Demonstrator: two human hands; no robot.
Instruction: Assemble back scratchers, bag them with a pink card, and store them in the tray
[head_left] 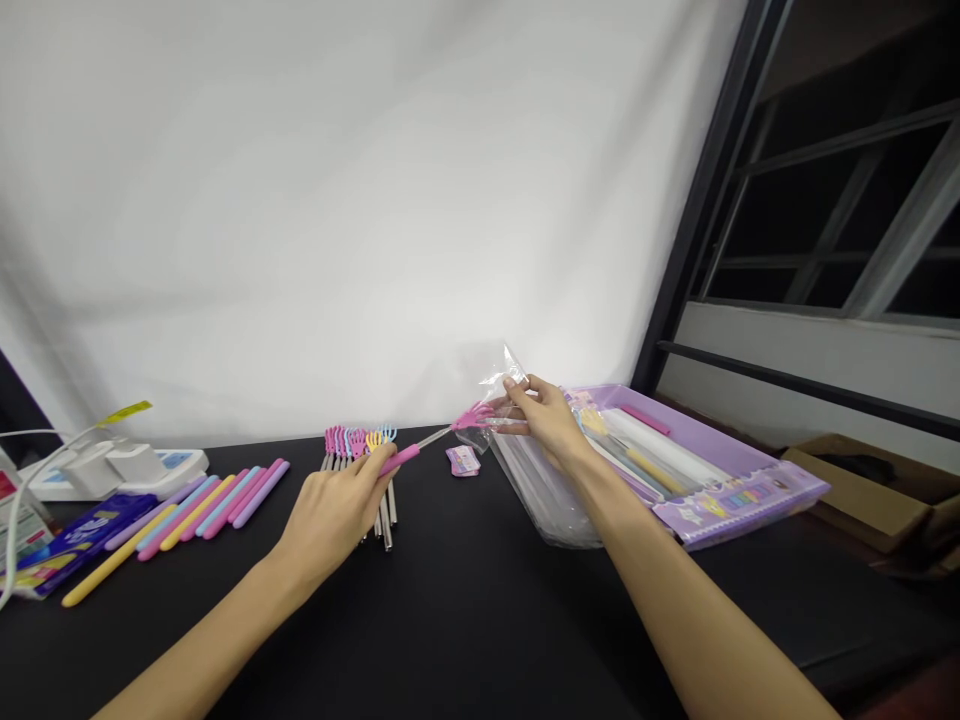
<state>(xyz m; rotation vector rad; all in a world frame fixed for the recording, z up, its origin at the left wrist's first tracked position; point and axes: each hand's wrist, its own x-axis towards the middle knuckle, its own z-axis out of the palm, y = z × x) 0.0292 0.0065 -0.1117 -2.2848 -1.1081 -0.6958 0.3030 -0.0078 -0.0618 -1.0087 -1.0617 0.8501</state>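
Pink, the scratcher (400, 459) is slanting up rightward from the gripping left hand (334, 508) toward the right hand (553, 420), whose fingers are pinching a clear bag (492, 384).

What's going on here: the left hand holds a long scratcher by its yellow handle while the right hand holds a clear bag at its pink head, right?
Not quite: the head view shows that the handle is pink, not yellow. The left hand does hold the scratcher, and the right hand the clear bag at its pink head.
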